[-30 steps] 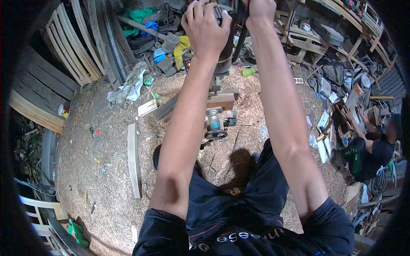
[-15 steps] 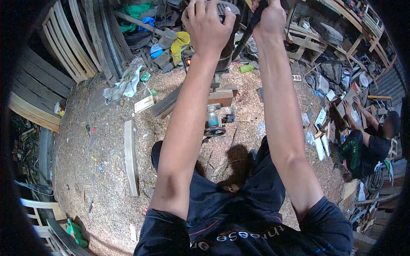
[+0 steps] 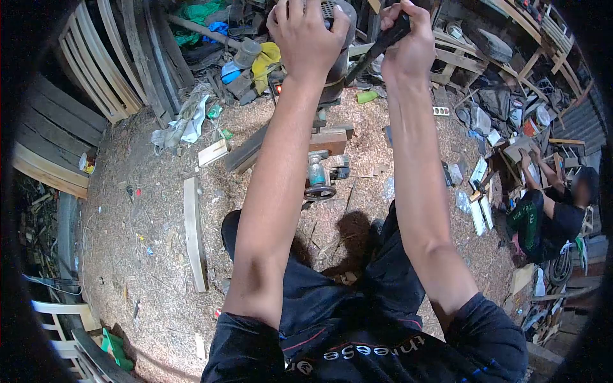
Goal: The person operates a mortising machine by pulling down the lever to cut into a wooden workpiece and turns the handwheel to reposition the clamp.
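The machine (image 3: 345,35), a dark rounded housing with a perforated cap, is seen towards the far edge of the shaving-strewn floor (image 3: 140,217), beyond the knees and near the middle of that edge. The hands are kept apart: the left hand (image 3: 308,41) is laid over the cap, its fingertips cut off by the frame, so how firmly it is pressed cannot be told, while the right hand (image 3: 410,51) is curled round a dark bar (image 3: 378,52), whose join to the housing is not clearly shown. If the bar is let slip by a loose hold, the right knuckles could be knocked against the housing. If the machine is poorly seated, it could be tipped by uneven pressure, onto the handwheel (image 3: 320,193) and the brown wooden block (image 3: 327,143) below. Footing could also be lost, since loose shavings are spread underfoot.
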Motion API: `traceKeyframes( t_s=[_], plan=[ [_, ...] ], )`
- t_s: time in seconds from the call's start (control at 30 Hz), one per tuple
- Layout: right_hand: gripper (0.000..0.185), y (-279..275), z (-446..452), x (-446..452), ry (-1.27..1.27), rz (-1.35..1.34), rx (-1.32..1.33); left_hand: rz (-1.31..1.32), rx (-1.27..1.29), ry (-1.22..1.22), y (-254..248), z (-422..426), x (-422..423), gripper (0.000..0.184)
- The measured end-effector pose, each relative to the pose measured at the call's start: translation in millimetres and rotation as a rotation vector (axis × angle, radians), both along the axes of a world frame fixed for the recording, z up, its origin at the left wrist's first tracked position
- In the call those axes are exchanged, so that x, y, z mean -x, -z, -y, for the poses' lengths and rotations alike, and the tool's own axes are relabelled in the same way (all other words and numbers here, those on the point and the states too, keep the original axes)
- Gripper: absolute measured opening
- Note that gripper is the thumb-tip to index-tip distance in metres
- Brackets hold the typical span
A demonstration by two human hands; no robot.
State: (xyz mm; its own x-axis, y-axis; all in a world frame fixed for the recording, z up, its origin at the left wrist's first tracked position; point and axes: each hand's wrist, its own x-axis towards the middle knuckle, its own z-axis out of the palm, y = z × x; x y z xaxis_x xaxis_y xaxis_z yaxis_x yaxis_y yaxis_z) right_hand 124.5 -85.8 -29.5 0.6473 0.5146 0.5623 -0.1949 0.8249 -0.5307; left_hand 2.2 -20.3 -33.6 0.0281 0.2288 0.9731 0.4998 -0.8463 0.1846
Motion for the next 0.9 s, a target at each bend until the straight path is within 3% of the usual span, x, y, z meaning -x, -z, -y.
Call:
traceKeyframes(
  t_s=[0.17, 0.27, 0.37, 0.9],
  plan=[
    [0.022, 16, 7, -1, -0.082, -0.006, -0.06, 0.011, -0.013, 0.0, 3, -4, -2, 0.025],
    [0.036, 19, 22, 6, 0.004, 0.135, 0.009, 0.01, -0.022, -0.006, 5, -4, 0, 0.025],
    [0.02, 23, 31, 11, -0.069, 0.066, -0.056, 0.009, -0.032, -0.001, 5, -6, -1, 0.025],
    [0.023, 60, 73, 26, -0.057, 0.128, -0.044, -0.012, -0.028, 0.004, 12, -3, 3, 0.026]
  ],
)
